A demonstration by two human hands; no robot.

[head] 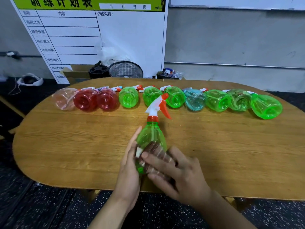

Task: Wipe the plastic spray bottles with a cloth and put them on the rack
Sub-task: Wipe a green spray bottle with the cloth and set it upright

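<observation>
Ten spray bottles are lying on their sides in a row across the upper middle of the frame on the wooden table (66,146), bases toward the camera: a clear pinkish one (63,99) at the left end, two red ones, three green, a blue one (194,100), then three more green; no rack is showing anywhere in view, so by my reading none is stowed yet and nearly all the work is remaining.

The green spray bottle (151,139) in hand is lying at the lower centre, its white and orange trigger head (158,106) pointing toward the row; the left hand (130,171) is cupping its left flank, fingers long and only gently bent along the plastic; the right hand (178,169) is lying over the base end, fingers fairly straight and blurred, showing through the clear wall.

A small whitish scrap (138,152) is showing between the hands; whether it is the cloth I cannot tell; a wiping stroke seems to be going on.
</observation>
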